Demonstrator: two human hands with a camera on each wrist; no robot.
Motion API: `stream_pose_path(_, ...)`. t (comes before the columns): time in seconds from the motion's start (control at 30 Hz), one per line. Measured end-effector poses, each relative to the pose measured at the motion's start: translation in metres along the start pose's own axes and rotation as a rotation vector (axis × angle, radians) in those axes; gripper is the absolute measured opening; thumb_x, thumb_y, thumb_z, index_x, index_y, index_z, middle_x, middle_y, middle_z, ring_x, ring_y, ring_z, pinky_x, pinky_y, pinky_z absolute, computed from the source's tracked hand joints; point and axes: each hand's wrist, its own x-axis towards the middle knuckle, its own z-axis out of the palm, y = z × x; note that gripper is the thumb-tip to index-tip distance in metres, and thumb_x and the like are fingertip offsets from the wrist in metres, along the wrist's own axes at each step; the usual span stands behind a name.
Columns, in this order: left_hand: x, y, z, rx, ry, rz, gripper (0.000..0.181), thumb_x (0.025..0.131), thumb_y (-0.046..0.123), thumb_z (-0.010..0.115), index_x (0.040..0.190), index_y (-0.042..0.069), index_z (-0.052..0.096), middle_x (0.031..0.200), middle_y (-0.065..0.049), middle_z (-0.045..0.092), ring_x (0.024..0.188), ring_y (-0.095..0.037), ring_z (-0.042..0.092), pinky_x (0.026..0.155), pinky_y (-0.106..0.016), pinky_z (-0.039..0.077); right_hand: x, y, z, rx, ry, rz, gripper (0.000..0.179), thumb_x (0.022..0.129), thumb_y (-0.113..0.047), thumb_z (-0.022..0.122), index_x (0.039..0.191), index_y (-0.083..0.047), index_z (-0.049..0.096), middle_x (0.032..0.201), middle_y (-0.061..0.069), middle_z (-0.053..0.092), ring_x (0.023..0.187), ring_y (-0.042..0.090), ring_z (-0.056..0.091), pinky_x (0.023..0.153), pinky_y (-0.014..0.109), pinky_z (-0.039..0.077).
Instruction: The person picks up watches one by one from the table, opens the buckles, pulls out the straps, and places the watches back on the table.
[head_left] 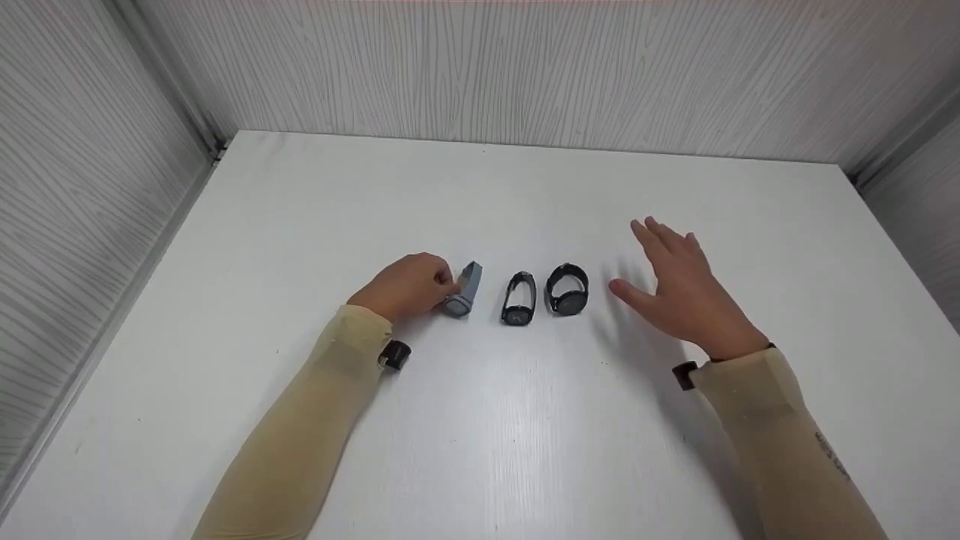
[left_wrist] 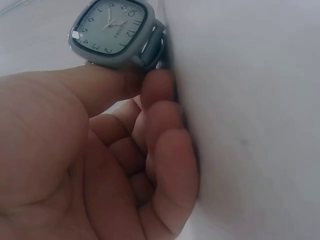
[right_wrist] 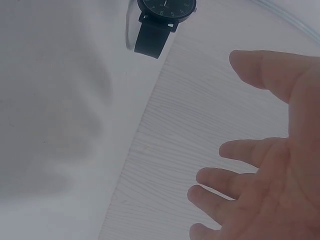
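Note:
Three wristwatches stand in a row on the white table (head_left: 480, 420). At the left end is a blue-grey wristwatch (head_left: 459, 305), whose square, rounded dial (left_wrist: 112, 27) with numerals faces the left wrist view. My left hand (head_left: 411, 287) pinches this watch by its strap, fingers curled close against the tabletop. A slim black wristwatch (head_left: 517, 315) is in the middle, its strap closed in a loop. To its right is a larger black wristwatch (head_left: 571, 303) with a round dial. My right hand (head_left: 686, 300) hovers to the right of it, fingers spread and holding nothing.
A wood-grain panel (head_left: 480, 71) rises behind the table's back edge, and similar panels stand at the left (head_left: 75, 195) and right (head_left: 919, 195). A small black camera (head_left: 394, 355) sits on the left wrist and another (head_left: 684, 375) on the right.

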Motion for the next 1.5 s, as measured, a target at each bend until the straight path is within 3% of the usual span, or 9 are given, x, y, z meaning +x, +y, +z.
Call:
stream_pose_path(0.27,0.003,0.002,0.005,0.031,0.0,-0.029,0.026,0.105,0.034,0.06,0.107,0.009,0.07,0.106,-0.005,0.065,0.094,-0.021,0.054,0.083,-0.035,0.045,0.0,0.002,0.0,0.004,-0.041,-0.013,0.085,0.102,-0.044,0.062,0.164,-0.003,0.019,0.168,0.025,0.018,0.156,0.045,0.013,0.126,0.055,-0.003)
stream_pose_path(0.87,0.004,0.007,0.006,0.044,0.005,-0.027,0.03,0.106,0.035,0.06,0.103,0.007,0.07,0.105,-0.006,0.065,0.092,-0.021,0.054,0.081,-0.035,0.044,0.001,0.009,0.001,-0.026,-0.057,-0.002,0.081,0.103,-0.04,0.062,0.163,-0.002,0.022,0.166,0.028,0.023,0.155,0.045,0.019,0.125,0.059,0.001)
stream_pose_path(1.13,0.008,0.004,0.004,0.049,0.02,0.024,0.027,0.104,0.032,0.061,0.1,0.009,0.073,0.104,-0.005,0.067,0.09,-0.021,0.054,0.081,-0.035,0.045,0.003,0.008,0.002,-0.029,-0.049,-0.005,0.081,0.102,-0.038,0.064,0.162,0.0,0.023,0.165,0.028,0.025,0.154,0.044,0.02,0.125,0.059,0.002)
stream_pose_path(1.3,0.007,0.004,-0.001,0.037,0.063,0.057,0.023,0.104,0.028,0.06,0.096,0.009,0.072,0.099,-0.005,0.068,0.087,-0.021,0.055,0.078,-0.036,0.045,0.006,0.006,0.002,-0.018,-0.045,-0.007,0.081,0.102,-0.038,0.064,0.162,-0.001,0.023,0.165,0.028,0.025,0.154,0.044,0.021,0.126,0.058,0.002)
stream_pose_path(1.5,-0.001,0.01,-0.011,0.012,0.166,0.083,0.015,0.102,0.019,0.058,0.097,0.008,0.067,0.096,-0.004,0.07,0.086,-0.022,0.056,0.077,-0.037,0.046,0.009,0.006,0.005,-0.017,-0.04,-0.014,0.08,0.102,-0.037,0.064,0.162,0.0,0.024,0.164,0.028,0.028,0.153,0.044,0.023,0.125,0.059,0.004)
